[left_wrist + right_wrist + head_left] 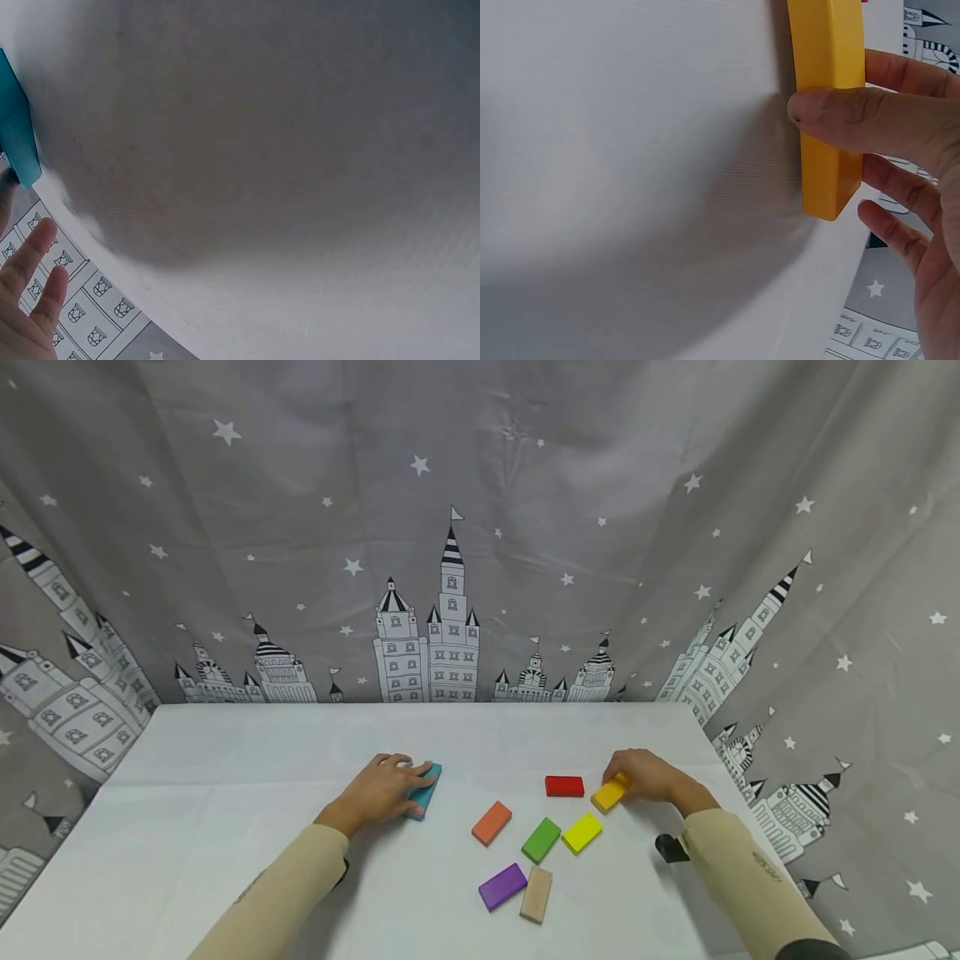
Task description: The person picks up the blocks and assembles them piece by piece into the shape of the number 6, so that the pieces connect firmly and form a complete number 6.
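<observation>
1. Six loose blocks show whole only in my head view.
2. Right of them, the right hand pinches a smooth amber block.
3. Left of them, the left hand's thumb and finger grip a blue block, other fingers spread.

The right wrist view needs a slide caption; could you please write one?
The right hand pinches an amber-yellow block, with a white surface and grey patterned cloth in the background.

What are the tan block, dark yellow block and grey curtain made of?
Tan block: probably bare wood, matte, judging by its pale brown colour.
Dark yellow block: smooth, with even colour and a soft sheen, so maybe painted wood or plastic.
Grey curtain: likely printed fabric, because it hangs in soft folds.
</observation>
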Motion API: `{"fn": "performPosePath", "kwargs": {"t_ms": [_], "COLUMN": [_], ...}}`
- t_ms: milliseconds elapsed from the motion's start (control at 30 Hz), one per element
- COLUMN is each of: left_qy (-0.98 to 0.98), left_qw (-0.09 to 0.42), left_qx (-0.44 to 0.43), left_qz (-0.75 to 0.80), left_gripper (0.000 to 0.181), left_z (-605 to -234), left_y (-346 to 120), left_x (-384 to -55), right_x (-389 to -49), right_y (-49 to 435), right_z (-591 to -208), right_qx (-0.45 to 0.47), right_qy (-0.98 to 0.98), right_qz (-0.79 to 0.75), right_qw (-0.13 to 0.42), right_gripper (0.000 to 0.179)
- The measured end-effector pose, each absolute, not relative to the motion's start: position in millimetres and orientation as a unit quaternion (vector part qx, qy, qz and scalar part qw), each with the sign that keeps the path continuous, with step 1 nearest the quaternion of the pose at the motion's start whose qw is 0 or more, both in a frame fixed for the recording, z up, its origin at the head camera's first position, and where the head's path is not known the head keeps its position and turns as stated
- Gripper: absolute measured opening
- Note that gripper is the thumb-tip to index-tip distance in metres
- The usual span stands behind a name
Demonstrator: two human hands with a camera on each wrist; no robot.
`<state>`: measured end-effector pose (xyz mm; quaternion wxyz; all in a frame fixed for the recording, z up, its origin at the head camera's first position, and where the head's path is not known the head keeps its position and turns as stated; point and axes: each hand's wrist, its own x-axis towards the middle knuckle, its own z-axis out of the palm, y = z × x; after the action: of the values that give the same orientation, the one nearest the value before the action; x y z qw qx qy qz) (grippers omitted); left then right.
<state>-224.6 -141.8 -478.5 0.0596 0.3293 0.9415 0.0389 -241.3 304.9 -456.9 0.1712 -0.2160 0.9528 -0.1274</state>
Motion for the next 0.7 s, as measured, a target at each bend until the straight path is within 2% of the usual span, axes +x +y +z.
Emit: {"fn": "performPosePath", "kwargs": {"t_ms": [267,700], "left_qy": [0.941,0.941], "left_qw": [0.052,0.059], "left_qx": [0.333,0.328], "left_qz": [0.041,0.055], "left_gripper": [0.061,0.061], "left_z": [-479,-480], "left_y": [-144,-146], "left_x": [-224,-221], "right_x": [-253,-272], "right_y": [297,251], "right_z": [-442,-428], "right_qx": [-0.248,-0.288], "right_qy": [0.949,0.938], "right_qz": [-0.124,-0.131], "right_qw": [0.15,0.141], "right_gripper": [0.026,0.027]}}
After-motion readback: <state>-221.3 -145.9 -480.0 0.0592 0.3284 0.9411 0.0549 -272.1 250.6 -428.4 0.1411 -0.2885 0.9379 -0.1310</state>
